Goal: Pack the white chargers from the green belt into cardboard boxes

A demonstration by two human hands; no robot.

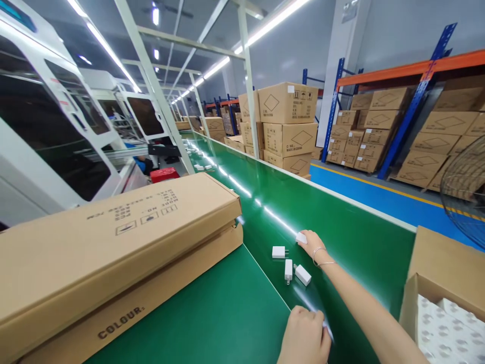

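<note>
- Okay, from my remote end I'm judging the step as handling white adapters on the green belt (371, 242), one per hand at most; pick-up or set-down, I'm not able to tell.
- My right hand (312, 244) is pinching the held adapter (301, 237) at the fingertips, fingers narrow around its body; belt contact under it isn't showing clearly.
- My left hand (304, 334) is curling low, by the near belt edge; something whitish and blurred is showing at its fingers, so I'm not telling whether they're gripping an adapter or not.
- Three loose ones are lying between the hands: the first adapter (278, 252) is sitting farthest left, prongs pointing right toward the right hand's side.
- The second adapter (288, 270) is lying with prongs toward me; the third adapter (303, 275) is lying slantwise just beside it, and I'm not seeing whether they're touching.
- All three are resting apart from the fingers, nearer me than the held one.
- If it's a pick-up, I'm guessing the next move is calling for a firm body pinch and a lift clearing these neighbours.
- Around: a long carton (117, 227) is resting on the green bench (212, 308); an open carton (409, 306) is standing right of my arm, white pieces (445, 323) inside.
</note>
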